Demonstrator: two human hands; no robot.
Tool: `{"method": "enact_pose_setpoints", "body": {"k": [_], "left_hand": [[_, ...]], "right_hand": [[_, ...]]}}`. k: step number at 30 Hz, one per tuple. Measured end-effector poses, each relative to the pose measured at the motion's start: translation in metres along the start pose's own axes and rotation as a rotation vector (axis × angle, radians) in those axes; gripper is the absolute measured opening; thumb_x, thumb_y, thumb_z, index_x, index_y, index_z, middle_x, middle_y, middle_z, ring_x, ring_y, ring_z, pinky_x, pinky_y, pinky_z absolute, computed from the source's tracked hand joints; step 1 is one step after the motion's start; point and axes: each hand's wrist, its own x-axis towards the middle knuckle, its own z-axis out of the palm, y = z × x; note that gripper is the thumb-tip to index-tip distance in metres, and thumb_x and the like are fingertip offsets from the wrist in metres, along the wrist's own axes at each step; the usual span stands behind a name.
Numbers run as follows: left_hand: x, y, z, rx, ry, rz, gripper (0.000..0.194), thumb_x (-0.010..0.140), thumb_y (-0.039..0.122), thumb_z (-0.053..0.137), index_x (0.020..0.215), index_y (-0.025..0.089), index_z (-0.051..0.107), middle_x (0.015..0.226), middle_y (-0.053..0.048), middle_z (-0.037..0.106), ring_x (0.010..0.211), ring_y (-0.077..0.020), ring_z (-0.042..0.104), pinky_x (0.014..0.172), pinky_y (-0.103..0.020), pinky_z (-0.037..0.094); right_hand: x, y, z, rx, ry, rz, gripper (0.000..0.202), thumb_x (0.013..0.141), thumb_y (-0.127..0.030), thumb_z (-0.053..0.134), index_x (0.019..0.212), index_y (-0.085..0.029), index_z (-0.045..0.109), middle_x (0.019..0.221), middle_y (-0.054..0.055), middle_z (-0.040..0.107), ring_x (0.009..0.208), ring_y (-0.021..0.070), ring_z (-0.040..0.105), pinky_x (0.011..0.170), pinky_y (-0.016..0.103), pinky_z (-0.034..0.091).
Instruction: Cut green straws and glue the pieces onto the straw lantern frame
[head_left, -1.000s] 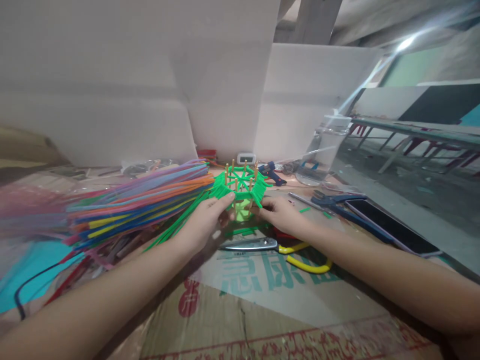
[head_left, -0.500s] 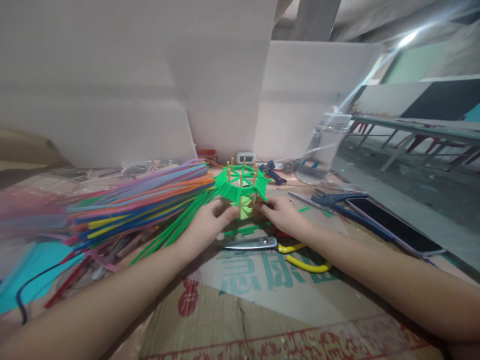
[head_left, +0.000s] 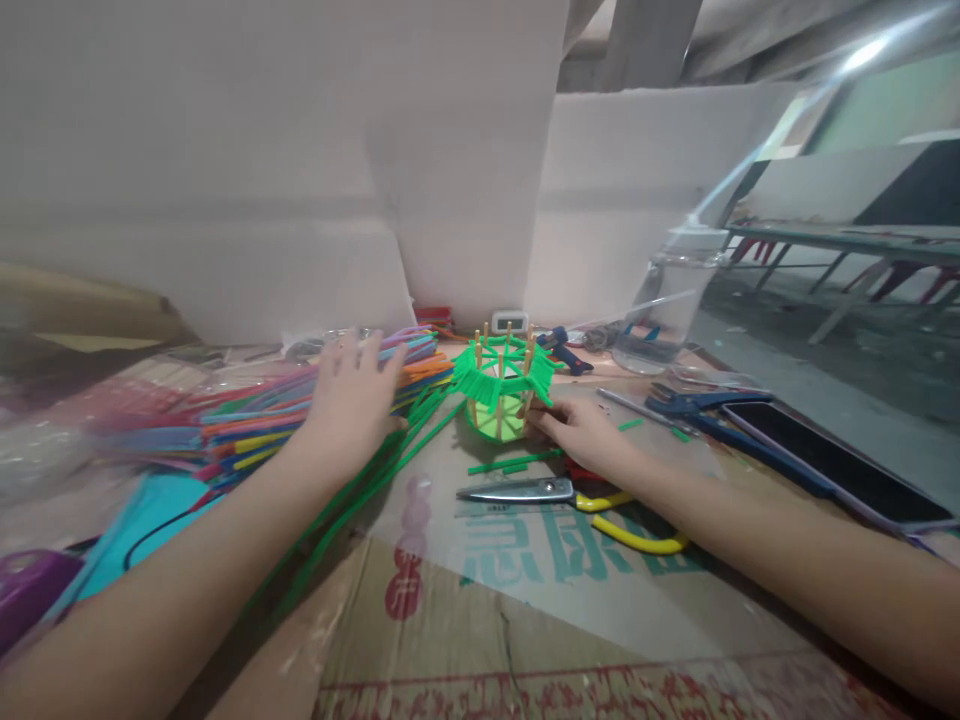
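A small green pavilion-like model point(head_left: 504, 385) stands upright on the cardboard, with wooden stick posts, a fringed green roof ring and a pale green round base. My right hand point(head_left: 574, 430) pinches one of its posts at the lower right side. My left hand point(head_left: 356, 395) is spread with fingers apart over a bundle of coloured pipe cleaners point(head_left: 259, 435), slightly blurred and holding nothing. Long green pipe cleaners point(head_left: 375, 460) run from the bundle toward the model. Scissors with yellow handles point(head_left: 525, 490) lie in front of it, beside short cut green pieces point(head_left: 514, 464).
At right lie blue-handled pliers point(head_left: 690, 400) and a phone point(head_left: 832, 460). A clear water bottle point(head_left: 664, 305) stands behind them. A glue gun point(head_left: 566, 352) and a small white digital display point(head_left: 510, 322) sit at the back, before white boards point(head_left: 465, 180).
My left hand has let go of the model and moved left over the pipe cleaners, opening its fingers. My right hand stays at the model. The view has turned slightly left.
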Motion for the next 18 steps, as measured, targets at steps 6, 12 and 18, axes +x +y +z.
{"method": "enact_pose_setpoints", "body": {"k": [6, 12, 18], "left_hand": [[0.014, -0.045, 0.017, 0.024, -0.334, -0.113, 0.098, 0.069, 0.05, 0.07, 0.149, 0.016, 0.026, 0.132, -0.027, 0.056, 0.109, -0.0428, 0.06, 0.088, -0.047, 0.046], [0.022, -0.053, -0.012, 0.051, -0.152, -0.14, 0.066, 0.081, 0.038, 0.058, 0.142, 0.02, 0.039, 0.112, -0.017, 0.067, 0.101, -0.0359, 0.064, 0.08, -0.039, 0.048], [0.013, -0.099, -0.034, 0.135, -0.069, -0.23, 0.054, 0.091, 0.041, 0.046, 0.138, 0.015, 0.039, 0.113, -0.016, 0.063, 0.103, -0.033, 0.062, 0.082, -0.038, 0.048]], "right_hand": [[0.0, -0.001, 0.001, 0.041, -0.018, -0.014, 0.026, 0.086, -0.035, 0.051, 0.073, -0.016, 0.065, 0.07, 0.004, 0.07, 0.061, 0.018, 0.062, 0.056, 0.028, 0.046], [0.001, 0.004, 0.001, -0.043, -0.01, -0.046, 0.033, 0.088, -0.04, 0.049, 0.074, -0.016, 0.066, 0.069, 0.004, 0.069, 0.063, 0.0188, 0.061, 0.057, 0.028, 0.044], [0.0, -0.001, 0.0, -0.104, -0.008, -0.049, 0.032, 0.088, -0.04, 0.049, 0.075, -0.017, 0.066, 0.07, 0.005, 0.069, 0.064, 0.0209, 0.062, 0.055, 0.029, 0.043]]}}
